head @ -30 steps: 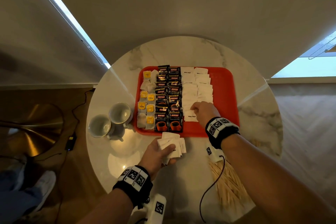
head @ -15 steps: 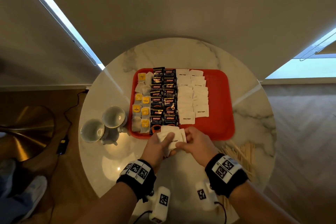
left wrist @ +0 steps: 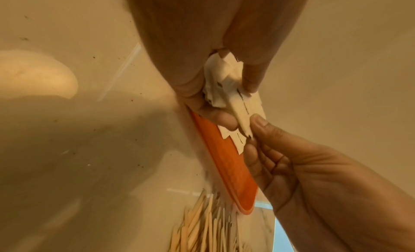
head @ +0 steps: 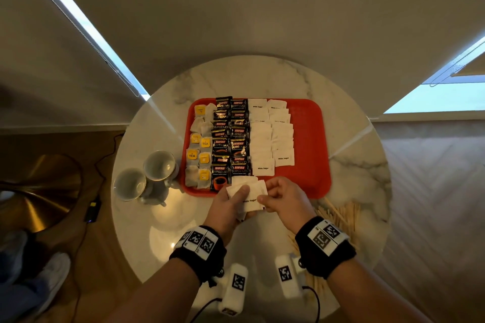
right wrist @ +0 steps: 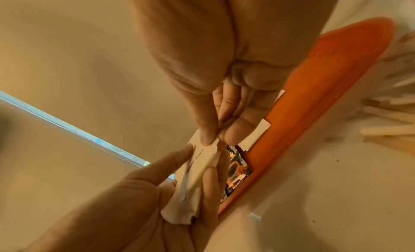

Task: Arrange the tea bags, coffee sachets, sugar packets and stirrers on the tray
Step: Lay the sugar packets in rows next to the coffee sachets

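A red tray point(head: 309, 139) on the round marble table carries rows of tea bags point(head: 199, 147), black coffee sachets point(head: 231, 139) and white sugar packets point(head: 270, 136). Just in front of the tray's near edge my left hand point(head: 231, 204) holds a small stack of white sugar packets point(head: 249, 191). My right hand point(head: 283, 196) pinches the top packet of that stack between thumb and forefinger point(right wrist: 210, 131). The left wrist view shows the same pinch on the packet's edge point(left wrist: 242, 124). Wooden stirrers point(head: 338, 215) lie loose on the table to the right of my right wrist.
Two empty cups point(head: 147, 176) stand on the table left of the tray. The tray's right third is bare red. White sensor units with cables point(head: 236, 286) lie at the near table edge. A brass lamp base point(head: 34, 191) sits on the floor at left.
My right hand has left the sugar row on the tray and come back to the stack in my left hand, where it now pinches the top packet.
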Motion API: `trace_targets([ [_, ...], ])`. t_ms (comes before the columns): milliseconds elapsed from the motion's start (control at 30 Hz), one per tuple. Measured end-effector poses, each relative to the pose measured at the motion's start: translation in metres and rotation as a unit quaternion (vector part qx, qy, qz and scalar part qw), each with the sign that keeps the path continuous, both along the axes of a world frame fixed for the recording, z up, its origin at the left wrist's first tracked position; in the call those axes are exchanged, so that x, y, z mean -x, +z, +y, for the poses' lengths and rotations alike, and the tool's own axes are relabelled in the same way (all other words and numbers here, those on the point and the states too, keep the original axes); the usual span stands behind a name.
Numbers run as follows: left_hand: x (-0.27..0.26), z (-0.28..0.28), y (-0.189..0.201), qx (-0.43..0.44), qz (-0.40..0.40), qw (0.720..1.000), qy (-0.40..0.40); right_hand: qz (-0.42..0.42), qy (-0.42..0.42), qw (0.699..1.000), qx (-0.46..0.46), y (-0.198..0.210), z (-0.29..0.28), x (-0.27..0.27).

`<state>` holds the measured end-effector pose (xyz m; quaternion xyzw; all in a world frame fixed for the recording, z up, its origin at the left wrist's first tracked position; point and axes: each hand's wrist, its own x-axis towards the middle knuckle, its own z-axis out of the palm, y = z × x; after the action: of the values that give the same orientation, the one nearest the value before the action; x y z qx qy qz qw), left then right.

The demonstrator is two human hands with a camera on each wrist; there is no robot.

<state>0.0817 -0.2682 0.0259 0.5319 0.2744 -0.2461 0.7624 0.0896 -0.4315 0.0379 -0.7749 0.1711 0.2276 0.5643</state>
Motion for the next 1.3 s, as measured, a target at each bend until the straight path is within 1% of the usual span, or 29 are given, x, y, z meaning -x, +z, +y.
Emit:
trace_targets([
  [100,0.006,-0.005,0.001,-0.009,0.001,1.0,0.019,-0.003,-0.003,1.0,-0.02,0.003,-0.002,0.004],
  [233,0.015,-0.015,0.002,-0.015,0.003,0.999,0.041,-0.01,0.024,0.999,-0.024,0.005,-0.002,0.016],
  [433,0.02,-0.018,0.002,-0.028,0.027,0.997,0.069,-0.03,0.025,0.999,0.007,0.005,-0.001,0.021],
  [533,0.019,-0.008,0.0,-0.013,0.02,0.998,0.062,-0.027,0.018,0.999,0.009,0.002,0.0,0.021],
  [700,0.014,0.012,-0.003,-0.013,0.013,0.999,0.033,-0.016,-0.03,0.999,0.027,0.007,0.007,0.019],
  [767,0.011,0.021,-0.005,-0.009,0.019,0.999,0.024,-0.023,-0.036,0.998,0.054,0.008,0.006,0.017],
  [900,0.008,0.04,-0.014,0.002,0.037,0.999,0.007,-0.041,-0.084,0.99,0.101,0.006,-0.01,0.004],
  [1033,0.01,0.055,-0.026,0.014,0.04,0.999,0.005,-0.05,-0.139,0.98,0.134,-0.014,-0.039,-0.023],
  [1133,0.015,0.063,-0.036,0.026,0.042,0.999,0.008,-0.029,-0.148,0.976,0.155,-0.031,-0.056,-0.044],
  [1300,0.024,0.07,-0.041,0.004,0.043,0.999,0.011,0.001,-0.124,0.978,0.165,-0.053,-0.067,-0.068],
])
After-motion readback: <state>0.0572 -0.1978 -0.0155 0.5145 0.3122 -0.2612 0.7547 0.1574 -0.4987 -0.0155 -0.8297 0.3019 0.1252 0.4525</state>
